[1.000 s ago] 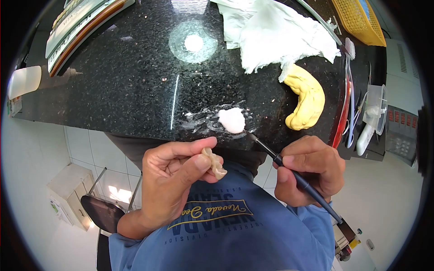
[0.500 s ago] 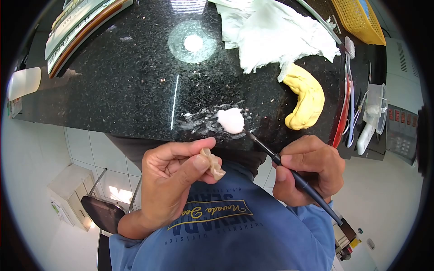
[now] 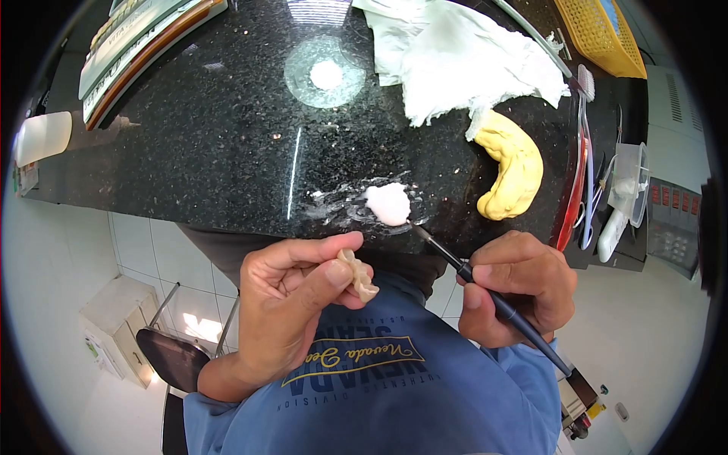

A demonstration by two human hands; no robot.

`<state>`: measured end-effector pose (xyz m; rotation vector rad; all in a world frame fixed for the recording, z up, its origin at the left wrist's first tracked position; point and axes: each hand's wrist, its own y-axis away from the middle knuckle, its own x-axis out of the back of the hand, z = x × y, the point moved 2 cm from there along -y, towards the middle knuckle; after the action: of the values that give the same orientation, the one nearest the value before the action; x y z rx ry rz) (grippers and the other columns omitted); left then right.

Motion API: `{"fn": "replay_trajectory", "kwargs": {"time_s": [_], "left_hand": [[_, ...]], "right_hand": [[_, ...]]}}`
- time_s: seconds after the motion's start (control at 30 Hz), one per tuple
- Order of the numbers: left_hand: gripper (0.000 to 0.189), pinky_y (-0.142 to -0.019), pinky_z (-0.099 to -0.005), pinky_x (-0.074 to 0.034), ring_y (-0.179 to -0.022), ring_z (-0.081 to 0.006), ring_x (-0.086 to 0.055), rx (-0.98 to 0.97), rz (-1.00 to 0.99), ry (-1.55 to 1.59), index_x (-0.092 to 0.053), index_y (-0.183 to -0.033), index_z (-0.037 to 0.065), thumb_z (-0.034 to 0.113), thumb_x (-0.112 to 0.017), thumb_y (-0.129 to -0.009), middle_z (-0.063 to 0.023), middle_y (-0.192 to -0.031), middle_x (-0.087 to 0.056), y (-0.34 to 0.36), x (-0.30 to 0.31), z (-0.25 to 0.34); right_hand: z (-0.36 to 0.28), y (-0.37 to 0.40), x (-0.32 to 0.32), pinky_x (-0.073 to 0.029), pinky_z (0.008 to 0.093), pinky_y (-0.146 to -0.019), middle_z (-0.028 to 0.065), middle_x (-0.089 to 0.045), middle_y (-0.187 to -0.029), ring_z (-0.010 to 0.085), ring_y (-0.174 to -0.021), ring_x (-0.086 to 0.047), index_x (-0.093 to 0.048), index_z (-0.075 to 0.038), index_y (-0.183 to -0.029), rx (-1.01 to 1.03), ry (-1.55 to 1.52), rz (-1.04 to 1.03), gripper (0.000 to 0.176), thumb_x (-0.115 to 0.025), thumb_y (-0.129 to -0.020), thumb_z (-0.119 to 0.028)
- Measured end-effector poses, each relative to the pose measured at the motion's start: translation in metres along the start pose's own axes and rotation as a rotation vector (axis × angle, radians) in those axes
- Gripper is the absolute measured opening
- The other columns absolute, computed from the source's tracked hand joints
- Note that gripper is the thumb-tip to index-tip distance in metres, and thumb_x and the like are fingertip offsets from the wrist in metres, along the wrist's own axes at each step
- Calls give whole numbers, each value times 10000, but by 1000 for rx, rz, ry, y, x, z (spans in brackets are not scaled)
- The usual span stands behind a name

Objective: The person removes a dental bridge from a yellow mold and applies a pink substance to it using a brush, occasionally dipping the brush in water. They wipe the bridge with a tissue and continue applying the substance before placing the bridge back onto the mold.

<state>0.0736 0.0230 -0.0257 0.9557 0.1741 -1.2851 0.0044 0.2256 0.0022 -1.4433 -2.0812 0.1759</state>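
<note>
Between the thumb and fingers of my left hand (image 3: 303, 284) is a small beige dental piece (image 3: 356, 277) with an uneven, tooth-like edge. My right hand (image 3: 523, 288) grips a dark, thin-tipped brush (image 3: 504, 305) like a pen. Its tip is at the lower right edge of a white paste mound (image 3: 388, 204), and whether it touches is hard to tell. White smears surround the mound on the black speckled countertop (image 3: 212, 159). To the right lies a curved yellow putty piece (image 3: 519, 167), touching a white cloth (image 3: 462, 61) at its upper end.
A round glass dish (image 3: 326, 73) stands at the top centre. Shade guides (image 3: 152, 61) are at the upper left, a white bottle (image 3: 45, 138) at the far left. A yellow basket (image 3: 603, 38), a toothbrush (image 3: 585, 83) and a clear box (image 3: 629, 171) line the right side.
The brush tip has shifted very slightly away from the mound, to the lower right. Both hands keep their hold, and the view has moved slightly.
</note>
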Motion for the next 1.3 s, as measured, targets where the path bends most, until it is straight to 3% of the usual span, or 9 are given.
{"fn": "replay_trajectory", "kwargs": {"time_s": [0.03,0.27,0.33,0.4,0.5,1.3], "left_hand": [[240,-728,-273,-580,-828,-195,-679,-24,-54,65,-587,-1132,-91,-3,-569,-909,-220,-933,-670,0,1,0],[243,-728,-268,-580,-828,-196,-679,-15,-48,71,-587,-1130,-96,1,-573,-908,-220,-938,-670,0,-3,1],[269,-691,-296,-541,-684,-171,-642,47,57,-54,-608,-1114,-35,118,-623,-894,-167,-883,-676,1,-6,3],[271,-692,-293,-541,-681,-167,-641,47,57,-52,-608,-1114,-36,120,-624,-893,-165,-881,-676,0,-7,3],[275,-694,-287,-542,-676,-161,-640,41,56,-54,-608,-1115,-37,123,-626,-892,-163,-877,-676,0,-6,3],[275,-695,-284,-544,-696,-172,-649,44,55,-55,-602,-1121,-31,123,-623,-894,-165,-875,-673,0,-6,3]], "right_hand": [[0,0,0,-463,225,-442,83,-643,-669,153,-484,-589,-630,-5,-812,3,-2,-1,237,-730,-598,28],[-2,-2,2,-485,242,-458,93,-635,-731,177,-544,-614,-642,-23,-846,35,-244,-31,249,-736,-622,35],[-1,-6,4,-491,244,-465,97,-635,-749,182,-562,-621,-646,-24,-852,50,-298,-43,250,-736,-627,38],[1,-10,7,-508,253,-486,105,-640,-772,195,-587,-632,-649,-7,-859,89,-387,-218,263,-746,-620,45],[0,-10,4,-522,263,-502,107,-641,-770,204,-603,-642,-648,9,-856,52,-432,-208,276,-761,-606,44],[0,-9,1,-527,268,-491,105,-640,-714,202,-581,-635,-651,12,-822,84,-388,-229,263,-756,-583,46]]}}
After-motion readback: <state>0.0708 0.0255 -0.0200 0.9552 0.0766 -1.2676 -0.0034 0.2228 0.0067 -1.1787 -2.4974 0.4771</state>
